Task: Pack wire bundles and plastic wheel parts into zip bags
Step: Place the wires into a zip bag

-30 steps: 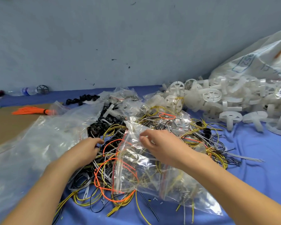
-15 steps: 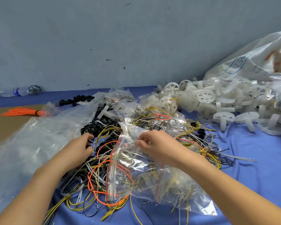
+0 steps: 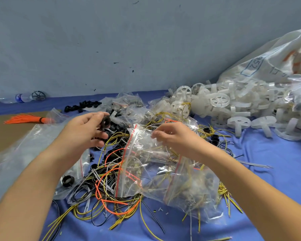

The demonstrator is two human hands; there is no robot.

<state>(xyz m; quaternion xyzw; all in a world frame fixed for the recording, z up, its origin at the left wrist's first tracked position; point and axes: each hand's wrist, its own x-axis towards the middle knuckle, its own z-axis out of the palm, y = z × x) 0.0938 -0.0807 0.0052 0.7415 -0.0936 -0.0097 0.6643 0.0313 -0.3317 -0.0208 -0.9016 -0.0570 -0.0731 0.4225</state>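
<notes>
My left hand (image 3: 84,131) is raised over the pile and pinches a small black plastic ring (image 3: 106,122) between thumb and fingers. My right hand (image 3: 172,136) pinches the top of a clear zip bag (image 3: 146,164) with a red seal strip, which lies on other filled bags. Under and around the bags sprawl loose wires (image 3: 109,192) in yellow, orange, black and grey. More black rings (image 3: 115,152) lie among the wires. A heap of white plastic wheel parts (image 3: 233,105) sits at the right rear.
A large clear plastic sheet (image 3: 12,160) covers the left side over brown cardboard. An orange wire bundle (image 3: 24,118) and a water bottle (image 3: 22,97) lie far left. A big printed sack (image 3: 274,61) leans at the right against the grey wall. Blue cloth (image 3: 271,173) covers the surface.
My left hand has lifted out of the black ring pile with one ring in its fingers. My right hand has shifted its pinch on the zip bag.
</notes>
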